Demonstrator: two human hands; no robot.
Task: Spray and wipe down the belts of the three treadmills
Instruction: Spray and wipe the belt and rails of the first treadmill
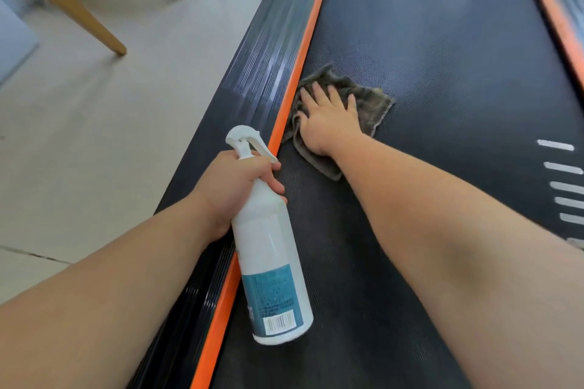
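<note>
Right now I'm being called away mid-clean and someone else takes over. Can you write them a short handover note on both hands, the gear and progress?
Left hand: grips the white spray bottle by its neck, above the treadmill's left edge.
Right hand: flat, fingers straight, pressing the grey cloth onto the belt beside the left orange side strip.
Done: this belt is being wiped; how much is covered cannot be told.
Left: finish this belt, probably working across from that strip. The other two treadmills are out of view.
</note>
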